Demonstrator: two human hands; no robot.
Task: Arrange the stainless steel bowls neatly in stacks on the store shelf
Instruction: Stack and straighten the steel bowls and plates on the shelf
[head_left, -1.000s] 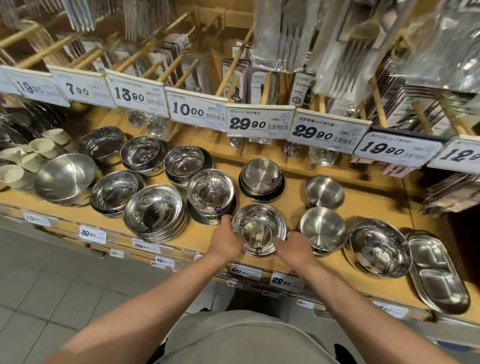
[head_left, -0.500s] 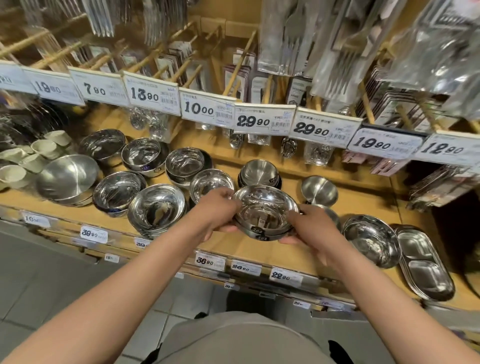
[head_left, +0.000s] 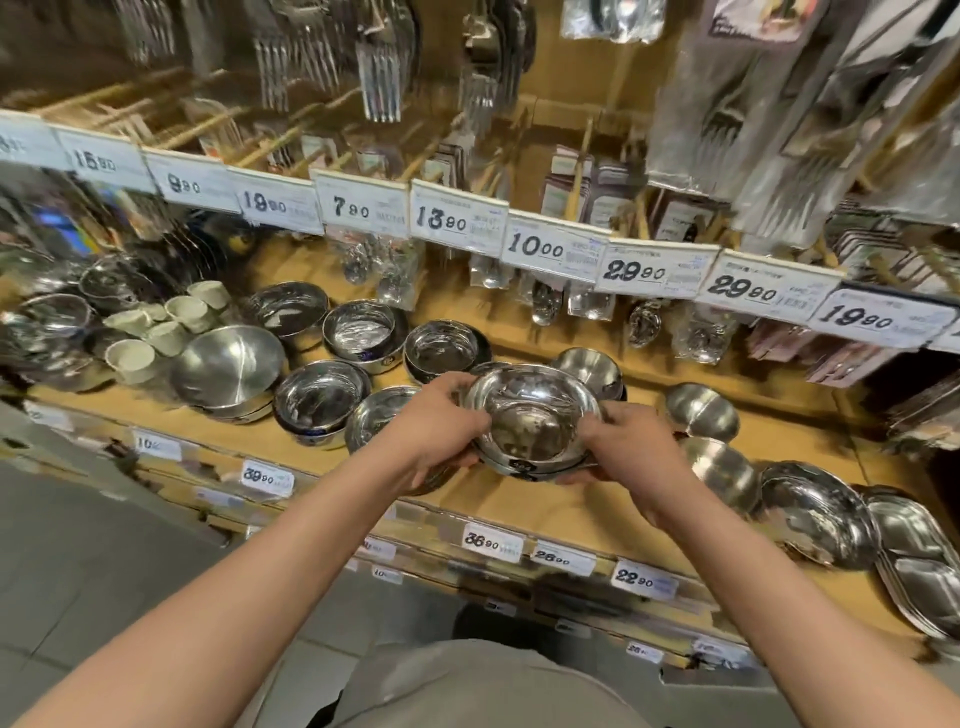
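A small stack of shiny steel bowls hangs above the wooden store shelf, gripped from both sides. My left hand clasps its left rim and my right hand its right rim and underside. More steel bowls stand on the shelf: a large matte one at the left, shiny stacks in the middle, a bowl partly hidden behind my left wrist, and matte bowls to the right.
Divided steel trays and a wide bowl lie at the far right. Pale ceramic cups sit at the back left. A row of price tags and hanging cutlery packs overhang the shelf. Grey floor tiles lie below left.
Both hands lifted the bowl stack off the shelf's front and carried it up and slightly back. The camera view swung to the left.
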